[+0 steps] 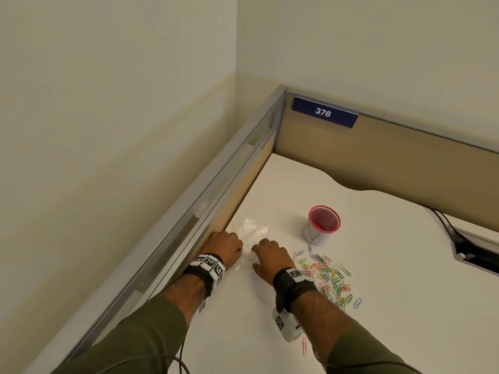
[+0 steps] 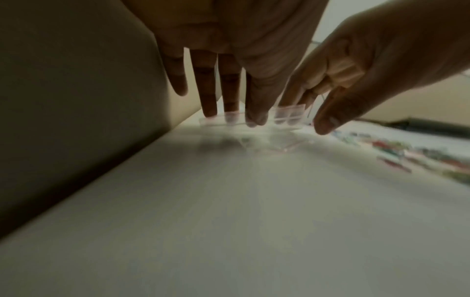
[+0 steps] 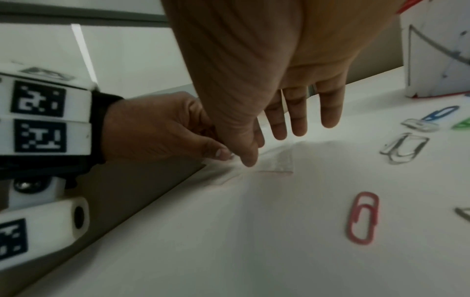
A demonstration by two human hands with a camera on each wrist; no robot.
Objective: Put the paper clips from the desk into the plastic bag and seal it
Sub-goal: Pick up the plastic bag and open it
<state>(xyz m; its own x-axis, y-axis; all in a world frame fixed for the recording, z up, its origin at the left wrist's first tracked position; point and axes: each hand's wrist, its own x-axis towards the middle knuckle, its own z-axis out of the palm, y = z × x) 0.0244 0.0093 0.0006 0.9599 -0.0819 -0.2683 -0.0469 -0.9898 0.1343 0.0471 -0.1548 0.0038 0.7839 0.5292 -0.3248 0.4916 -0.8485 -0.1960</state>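
Note:
A clear plastic bag (image 1: 252, 230) with a red seal strip lies on the white desk (image 1: 391, 306) near the left partition. My left hand (image 1: 237, 249) pinches the bag's near rim (image 2: 254, 118) between thumb and fingers. My right hand (image 1: 259, 256) is just beside it, thumb (image 3: 249, 158) down on the bag (image 3: 278, 160) and the other fingers hanging straight. A pile of coloured paper clips (image 1: 328, 275) lies to the right of my right wrist. A single red clip (image 3: 362, 218) lies alone nearer to me.
A red-rimmed cup (image 1: 323, 224) stands behind the clips. The beige partition (image 1: 237, 190) runs close along the left of my left hand. A cable slot (image 1: 475, 252) with black cables is at the far right.

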